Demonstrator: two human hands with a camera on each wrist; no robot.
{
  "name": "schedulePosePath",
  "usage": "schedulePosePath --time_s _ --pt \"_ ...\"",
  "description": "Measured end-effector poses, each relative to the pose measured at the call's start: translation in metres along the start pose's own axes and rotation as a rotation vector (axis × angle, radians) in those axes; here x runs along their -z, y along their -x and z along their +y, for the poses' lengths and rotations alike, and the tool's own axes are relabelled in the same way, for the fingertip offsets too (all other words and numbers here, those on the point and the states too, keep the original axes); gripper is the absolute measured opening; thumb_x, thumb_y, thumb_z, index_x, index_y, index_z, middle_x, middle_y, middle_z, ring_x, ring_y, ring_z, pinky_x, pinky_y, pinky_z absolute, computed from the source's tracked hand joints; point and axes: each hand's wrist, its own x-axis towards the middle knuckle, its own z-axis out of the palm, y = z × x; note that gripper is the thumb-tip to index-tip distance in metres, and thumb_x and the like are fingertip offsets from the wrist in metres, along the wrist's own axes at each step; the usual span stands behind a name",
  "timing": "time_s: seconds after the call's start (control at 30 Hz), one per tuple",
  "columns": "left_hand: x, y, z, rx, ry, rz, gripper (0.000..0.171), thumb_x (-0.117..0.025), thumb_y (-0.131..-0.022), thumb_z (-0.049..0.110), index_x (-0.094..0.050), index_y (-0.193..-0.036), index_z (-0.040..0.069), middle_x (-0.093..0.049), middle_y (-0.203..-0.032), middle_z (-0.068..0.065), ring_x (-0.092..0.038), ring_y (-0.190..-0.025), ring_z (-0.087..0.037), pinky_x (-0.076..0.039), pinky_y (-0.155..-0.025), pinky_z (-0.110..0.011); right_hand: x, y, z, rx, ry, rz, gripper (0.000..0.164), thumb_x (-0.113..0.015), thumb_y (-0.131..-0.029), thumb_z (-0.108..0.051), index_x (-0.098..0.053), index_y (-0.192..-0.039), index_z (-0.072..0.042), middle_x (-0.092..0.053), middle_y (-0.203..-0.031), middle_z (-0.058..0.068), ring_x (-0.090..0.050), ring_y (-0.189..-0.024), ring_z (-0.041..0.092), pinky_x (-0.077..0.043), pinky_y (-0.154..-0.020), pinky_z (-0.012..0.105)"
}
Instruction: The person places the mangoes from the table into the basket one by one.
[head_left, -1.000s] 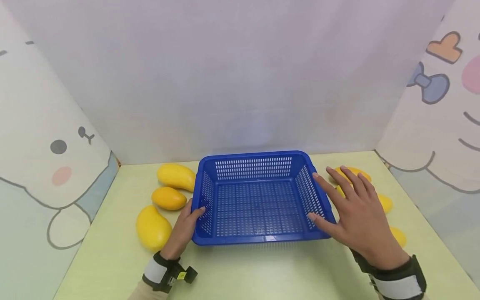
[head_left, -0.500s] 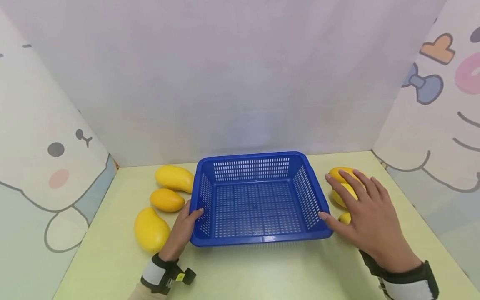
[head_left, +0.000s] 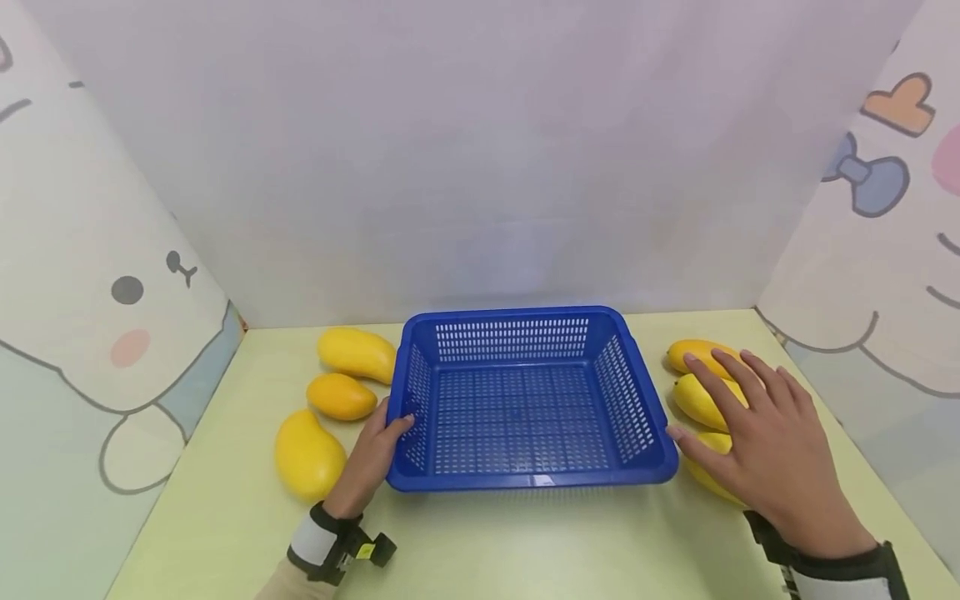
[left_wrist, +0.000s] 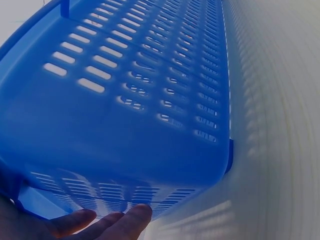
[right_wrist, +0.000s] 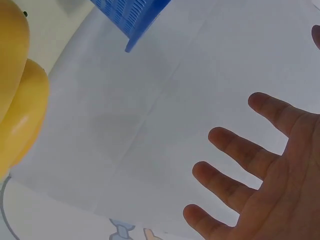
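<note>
A blue plastic basket point(head_left: 525, 481) with slotted walls stands in the middle of the table with nothing in it. My left hand point(head_left: 369, 467) grips its left side, thumb over the rim; in the left wrist view the fingers point(left_wrist: 132, 220) lie along the outside of the slotted wall point(left_wrist: 100, 135). To the right, my right hand point(head_left: 780, 467) hovers with fingers spread and nothing held. It partly covers a column of three yellow mangoes: a far one point(head_left: 693, 354), a middle one point(head_left: 701, 404) and a near one point(head_left: 708, 471). The right wrist view shows its fingers point(right_wrist: 245, 155) apart from the mangoes point(right_wrist: 25, 115).
Left of the basket lie three more mangoes: a far one point(head_left: 356, 354), a small orange-yellow one point(head_left: 341, 397) and a large near one point(head_left: 307, 457). A pale wall point(head_left: 480, 167) closes the back of the light green table point(head_left: 510, 550). Cartoon-printed panels stand at both sides.
My right hand has moved rightward, away from the basket's right rim and out over the mangoes there, fingers still spread. The left hand keeps its hold on the basket.
</note>
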Motion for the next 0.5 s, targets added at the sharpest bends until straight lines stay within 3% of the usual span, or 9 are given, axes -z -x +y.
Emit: schedulePosePath --time_s 0.5 --pt "-0.002 0.001 0.001 -0.012 -0.005 0.004 0.047 -0.039 -0.098 0.025 -0.028 -0.142 0.014 -0.046 -0.134 -0.014 -0.047 -0.115 -0.031 -0.037 -0.096 -0.054 -0.01 0.012 0.007 -0.085 0.01 -0.104 0.08 -0.058 -0.078 -0.06 -0.036 -0.143 -0.019 -0.04 -0.137 0.02 -0.029 -0.125 0.044 -0.02 -0.101 0.062"
